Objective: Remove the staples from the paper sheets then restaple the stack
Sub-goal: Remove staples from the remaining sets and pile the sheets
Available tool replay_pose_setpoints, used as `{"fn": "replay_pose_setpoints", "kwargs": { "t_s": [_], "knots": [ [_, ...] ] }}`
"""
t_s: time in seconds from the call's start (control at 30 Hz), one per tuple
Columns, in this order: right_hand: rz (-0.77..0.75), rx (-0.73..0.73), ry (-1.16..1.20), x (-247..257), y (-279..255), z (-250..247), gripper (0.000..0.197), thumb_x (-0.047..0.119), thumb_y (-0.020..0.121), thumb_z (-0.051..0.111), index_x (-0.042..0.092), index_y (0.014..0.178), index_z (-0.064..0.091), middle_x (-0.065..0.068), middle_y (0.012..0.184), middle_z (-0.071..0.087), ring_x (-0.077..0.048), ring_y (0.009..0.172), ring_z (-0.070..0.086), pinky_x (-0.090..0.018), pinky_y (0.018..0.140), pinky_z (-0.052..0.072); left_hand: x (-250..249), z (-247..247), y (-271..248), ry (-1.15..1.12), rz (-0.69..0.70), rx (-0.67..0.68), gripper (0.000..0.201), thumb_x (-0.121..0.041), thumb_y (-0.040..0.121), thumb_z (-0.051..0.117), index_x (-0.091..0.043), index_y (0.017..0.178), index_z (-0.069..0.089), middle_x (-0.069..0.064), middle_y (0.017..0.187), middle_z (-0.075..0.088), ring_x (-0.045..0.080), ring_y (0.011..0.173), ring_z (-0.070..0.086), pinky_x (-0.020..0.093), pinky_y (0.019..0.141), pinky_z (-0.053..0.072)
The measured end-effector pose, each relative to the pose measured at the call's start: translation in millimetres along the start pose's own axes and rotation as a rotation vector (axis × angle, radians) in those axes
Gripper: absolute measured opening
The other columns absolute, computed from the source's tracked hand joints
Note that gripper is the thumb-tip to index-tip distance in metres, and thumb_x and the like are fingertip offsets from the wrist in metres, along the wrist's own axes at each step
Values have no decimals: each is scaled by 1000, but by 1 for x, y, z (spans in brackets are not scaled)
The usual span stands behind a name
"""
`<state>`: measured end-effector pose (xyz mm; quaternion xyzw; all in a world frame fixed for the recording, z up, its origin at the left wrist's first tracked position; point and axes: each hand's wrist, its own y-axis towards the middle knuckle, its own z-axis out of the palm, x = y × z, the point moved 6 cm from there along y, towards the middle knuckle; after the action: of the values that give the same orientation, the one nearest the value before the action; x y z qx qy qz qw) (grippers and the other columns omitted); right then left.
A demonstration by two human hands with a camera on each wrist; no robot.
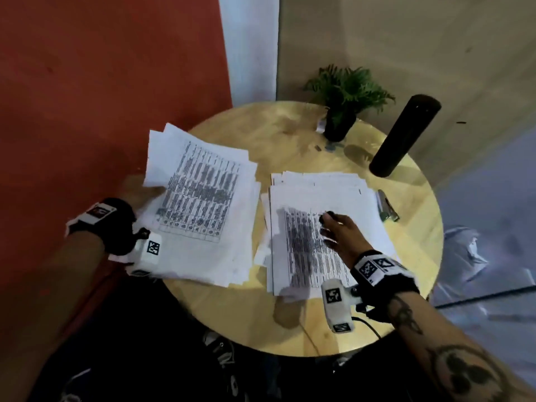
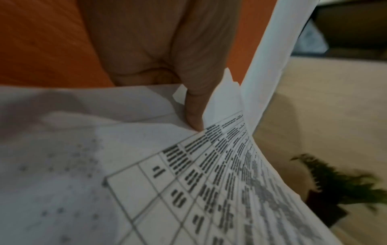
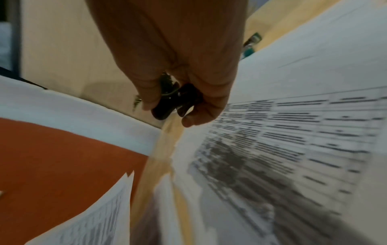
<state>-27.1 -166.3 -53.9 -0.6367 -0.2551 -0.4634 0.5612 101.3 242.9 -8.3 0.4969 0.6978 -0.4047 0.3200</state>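
Your right hand (image 1: 343, 236) hovers over the right paper stack (image 1: 345, 198) at 5 o'clock on the round table (image 1: 290, 134), fingers curled around a small black object (image 3: 178, 101), too blurred to name. Your left hand (image 2: 167, 54) at 9 o'clock pinches the left paper stack (image 1: 203, 204); paper hides most fingers. A stapler-like tool (image 1: 387, 206) lies at 3 o'clock, half covered. A potted plant (image 1: 345, 103) stands at 12.
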Motion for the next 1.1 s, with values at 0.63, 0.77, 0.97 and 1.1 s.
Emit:
{"fn": "replay_pose_setpoints", "kwargs": {
  "t_s": [0.63, 0.77, 0.97, 1.1],
  "knots": [
    [71, -3, -240, -72, 15, -46, 18, 17, 97, 47, 9, 110, 38, -4, 84, 45, -14, 79, 42, -29, 69, 43, -1, 144, 0, 1093, 55, -15, 80, -45, 84, 62, -18, 147, 21, 13, 158, 5, 33, 145, 2, 64, 109, 12],
    [87, -23, -210, -74, 19, -45, 32, 21, 97, 48, 2, 122, 42, -7, 91, 52, -16, 81, 47, -30, 76, 44, -29, 227, -23, 1119, 127, 121, 72, -46, 92, 50, -14, 149, 18, 17, 157, 6, 37, 145, 1, 62, 110, 11],
    [139, -20, -215, -82, 21, -51, 48, 29, 94, 52, 1, 130, 37, -18, 129, 49, -28, 121, 47, -45, 107, 35, -17, 284, -19, 505, -79, 243, 66, -42, 81, 69, 1, 128, 51, 20, 134, 49, 33, 123, 50, 37, 101, 42],
    [141, 0, -206, -84, 21, -53, 49, 29, 94, 53, 2, 131, 36, -17, 131, 48, -28, 123, 46, -44, 108, 34, -11, 288, -12, 488, -176, 300, 65, -49, 78, 69, 3, 117, 59, 18, 122, 62, 33, 108, 61, 34, 87, 48]
  ]
}}
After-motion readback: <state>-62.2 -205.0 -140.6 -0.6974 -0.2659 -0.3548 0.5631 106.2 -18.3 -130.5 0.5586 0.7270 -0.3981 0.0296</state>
